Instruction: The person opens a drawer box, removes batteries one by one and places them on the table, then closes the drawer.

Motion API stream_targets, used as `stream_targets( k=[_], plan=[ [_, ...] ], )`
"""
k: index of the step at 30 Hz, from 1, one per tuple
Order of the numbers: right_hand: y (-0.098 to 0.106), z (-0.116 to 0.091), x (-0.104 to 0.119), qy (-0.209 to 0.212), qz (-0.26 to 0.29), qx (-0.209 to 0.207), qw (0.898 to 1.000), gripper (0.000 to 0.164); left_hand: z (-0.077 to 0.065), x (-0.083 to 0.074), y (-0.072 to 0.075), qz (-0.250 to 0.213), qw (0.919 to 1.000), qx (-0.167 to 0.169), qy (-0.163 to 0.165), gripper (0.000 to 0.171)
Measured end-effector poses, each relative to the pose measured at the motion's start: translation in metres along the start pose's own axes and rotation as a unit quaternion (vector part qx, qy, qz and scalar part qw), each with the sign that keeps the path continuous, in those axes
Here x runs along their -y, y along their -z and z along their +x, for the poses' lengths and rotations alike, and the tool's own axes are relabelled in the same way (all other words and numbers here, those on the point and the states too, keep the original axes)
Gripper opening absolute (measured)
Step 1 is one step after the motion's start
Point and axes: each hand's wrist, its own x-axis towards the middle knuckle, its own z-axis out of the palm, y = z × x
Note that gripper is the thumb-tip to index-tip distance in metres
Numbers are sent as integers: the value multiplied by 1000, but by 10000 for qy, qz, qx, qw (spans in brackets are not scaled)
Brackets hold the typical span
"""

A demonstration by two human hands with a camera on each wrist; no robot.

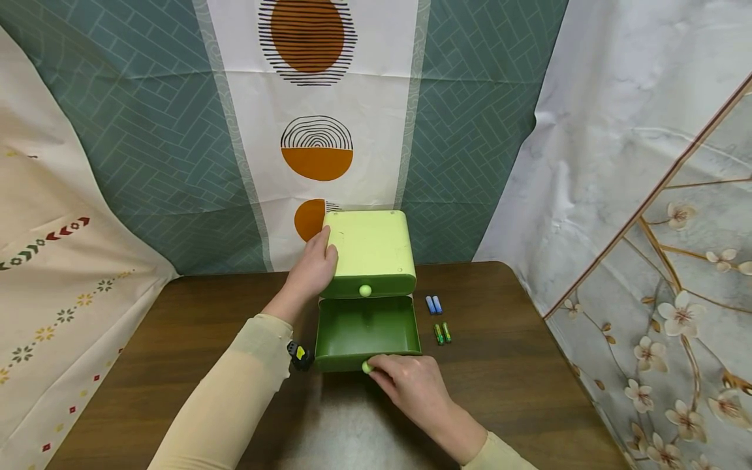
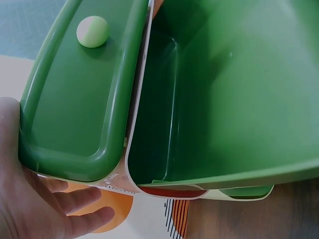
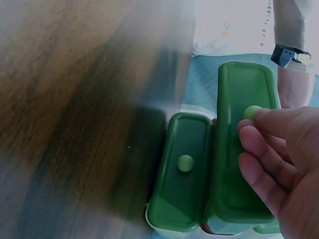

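Observation:
A light yellow-green drawer cabinet [image 1: 370,245] with dark green drawer fronts stands on a table. Its middle drawer [image 1: 369,326] is pulled out, and its green inside shows. My right hand [image 1: 414,385] pinches the round light green knob [image 3: 252,112] of that drawer between thumb and fingers. My left hand [image 1: 314,264] rests against the cabinet's left side near the top, its fingers fairly straight in the left wrist view. The top drawer [image 2: 79,104] is closed, with its own knob [image 1: 365,290]. In the right wrist view, the bottom drawer [image 3: 182,194] is closed too.
Right of the cabinet lie two blue batteries [image 1: 433,305] and, nearer, two green batteries [image 1: 443,333] on the dark wooden table [image 1: 505,365]. Patterned cloths [image 1: 487,130] hang behind and at both sides. A small black device [image 1: 300,356] sits on the left wrist.

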Motion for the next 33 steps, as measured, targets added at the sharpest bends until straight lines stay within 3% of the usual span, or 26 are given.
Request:
stream_targets(
  k=[33],
  plan=[
    [-13,30,-18,-561,-178,325,9977,18,2,2,-1,-36,10000,-22,5,69]
  ],
)
